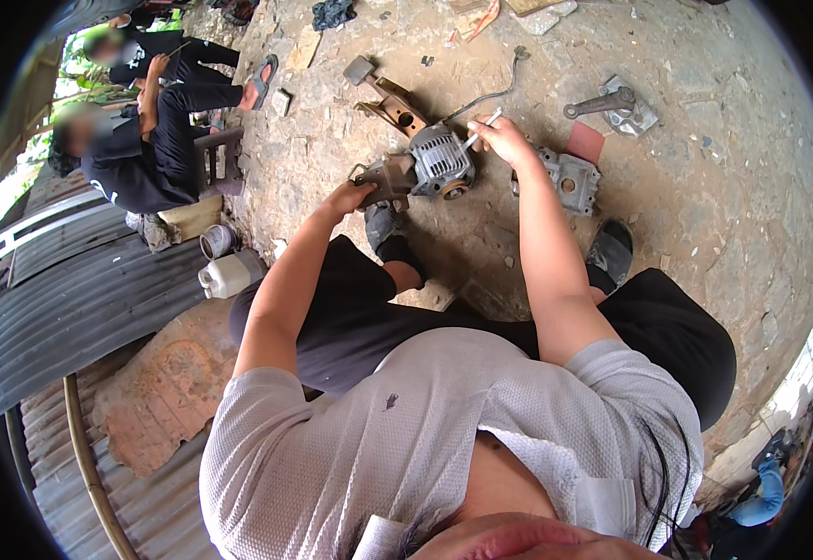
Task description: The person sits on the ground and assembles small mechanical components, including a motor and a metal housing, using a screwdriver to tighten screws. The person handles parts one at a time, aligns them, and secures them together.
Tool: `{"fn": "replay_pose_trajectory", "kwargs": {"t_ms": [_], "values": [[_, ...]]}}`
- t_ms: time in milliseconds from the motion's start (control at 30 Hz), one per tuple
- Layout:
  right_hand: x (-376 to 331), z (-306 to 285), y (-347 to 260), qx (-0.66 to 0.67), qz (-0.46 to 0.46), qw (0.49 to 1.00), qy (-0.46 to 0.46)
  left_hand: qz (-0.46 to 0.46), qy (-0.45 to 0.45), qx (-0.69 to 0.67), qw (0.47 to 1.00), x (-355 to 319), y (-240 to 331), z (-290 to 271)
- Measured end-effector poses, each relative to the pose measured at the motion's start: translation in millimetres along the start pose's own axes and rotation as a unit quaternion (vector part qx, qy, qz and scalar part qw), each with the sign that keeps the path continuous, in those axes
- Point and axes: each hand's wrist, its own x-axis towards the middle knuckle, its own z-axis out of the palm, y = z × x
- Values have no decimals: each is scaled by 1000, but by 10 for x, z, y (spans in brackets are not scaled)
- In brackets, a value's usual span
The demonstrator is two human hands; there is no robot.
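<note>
A grey, finned alternator-like motor (pixel 441 161) rests on the ground in front of me. My left hand (pixel 347 198) grips the edge of a dark brown metal bracket (pixel 389 179) at the motor's left side. Between the fingers of my right hand (pixel 505 142) is a thin white stick (pixel 481 129), slanted down toward the motor's right side. I cannot tell whether its tip touches the housing. Just beyond the motor lies a rusty brown metal bracket (pixel 395 107) with a block-shaped end. A dark cable (pixel 490 97) trails away from the motor.
Right of the motor lie a grey metal casting (pixel 574 184), a red square piece (pixel 584 142) and a connecting rod (pixel 600 103) on a grey metal part. Two people in dark clothes sit at the far left. A white jug (pixel 229 276) stands beside corrugated sheets (pixel 89 289).
</note>
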Motion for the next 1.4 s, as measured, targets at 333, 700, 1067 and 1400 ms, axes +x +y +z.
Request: {"fn": "replay_pose_trajectory", "kwargs": {"t_ms": [333, 700, 1067, 1400], "values": [[-11, -4, 40, -36, 6, 999, -27, -3, 3, 10, 1000, -15, -1, -6], [-63, -53, 89, -103, -5, 993, 61, -4, -5, 4, 1000, -62, 32, -4], [-61, -47, 73, -142, -9, 982, 123, -10, -16, 3, 1000, -82, 24, -7], [-59, -117, 133, -25, 32, 998, 42, -11, -25, 11, 1000, 9, -38, -29]]}}
